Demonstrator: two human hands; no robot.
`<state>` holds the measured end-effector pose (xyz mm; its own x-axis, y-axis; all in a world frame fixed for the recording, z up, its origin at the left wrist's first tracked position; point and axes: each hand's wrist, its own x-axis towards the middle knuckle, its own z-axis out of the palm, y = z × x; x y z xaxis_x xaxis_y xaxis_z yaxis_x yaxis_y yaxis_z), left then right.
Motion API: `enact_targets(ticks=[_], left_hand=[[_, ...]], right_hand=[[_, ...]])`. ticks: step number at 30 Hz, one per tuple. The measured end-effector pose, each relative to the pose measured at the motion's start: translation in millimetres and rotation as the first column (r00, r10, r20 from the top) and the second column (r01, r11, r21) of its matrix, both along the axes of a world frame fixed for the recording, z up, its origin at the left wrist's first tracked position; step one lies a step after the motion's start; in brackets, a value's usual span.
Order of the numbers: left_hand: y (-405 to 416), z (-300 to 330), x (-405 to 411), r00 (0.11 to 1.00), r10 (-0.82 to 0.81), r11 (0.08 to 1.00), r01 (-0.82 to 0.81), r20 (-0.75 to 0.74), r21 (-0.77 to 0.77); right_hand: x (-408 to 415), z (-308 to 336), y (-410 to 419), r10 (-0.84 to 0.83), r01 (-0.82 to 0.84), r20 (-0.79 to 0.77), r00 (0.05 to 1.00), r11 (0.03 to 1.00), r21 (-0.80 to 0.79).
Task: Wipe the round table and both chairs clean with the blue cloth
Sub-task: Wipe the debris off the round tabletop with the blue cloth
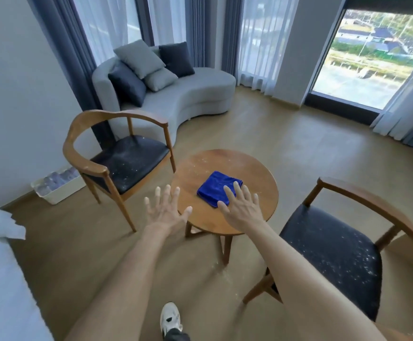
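— What is on the left?
— A wooden armchair with a dusty black seat (129,163). The left hand (165,210) hovers, fingers spread, empty.

— And the cloth?
— The folded blue cloth (216,188) lies on the round wooden table (257,173), set like a diamond, one corner pointing away. The right hand (241,209) lies spread flat, fingertips on it. A second dusty chair (333,249) stands on the right.

A round wooden table (225,168) is standing on the wood-look floor (286,143), carrying a folded blue cloth (215,187) near its middle, with pale specks lying scattered across its bare top.
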<state>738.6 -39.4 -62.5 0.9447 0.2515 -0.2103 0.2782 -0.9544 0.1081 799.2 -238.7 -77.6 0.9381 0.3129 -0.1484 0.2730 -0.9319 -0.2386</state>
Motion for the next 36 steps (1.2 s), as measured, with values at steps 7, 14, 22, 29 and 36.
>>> enact_targets(ticks=[7, 14, 22, 29, 36], left_hand=[[71.2, -26.7, 114.0, 0.992, -0.114, 0.993, 0.113, -0.057, -0.019], [76.1, -77.6, 211.1, 0.950, -0.269, 0.963, 0.265, -0.156, -0.047], [42.3, -149.2, 310.6, 0.880, -0.387, 0.922, 0.373, -0.275, -0.102], [27.9, -218.0, 370.0, 0.809, -0.452, 0.891, 0.429, -0.374, -0.150], [19.1, -278.8, 437.1, 0.749, -0.545, 0.831, 0.540, -0.377, -0.130]], right_hand=[[86.2, -29.3, 62.3, -0.128, 0.128, -0.086, 0.988, 0.992, -0.008], [139.7, -66.5, 55.2, -0.256, 0.257, -0.163, 0.953, 0.966, -0.016], [225.8, -138.8, 39.8, -0.376, 0.387, -0.301, 0.876, 0.922, -0.027], [274.5, -201.2, 36.5, -0.419, 0.434, -0.402, 0.814, 0.899, -0.059], [319.2, -258.5, 25.3, -0.450, 0.449, -0.385, 0.806, 0.888, -0.097]])
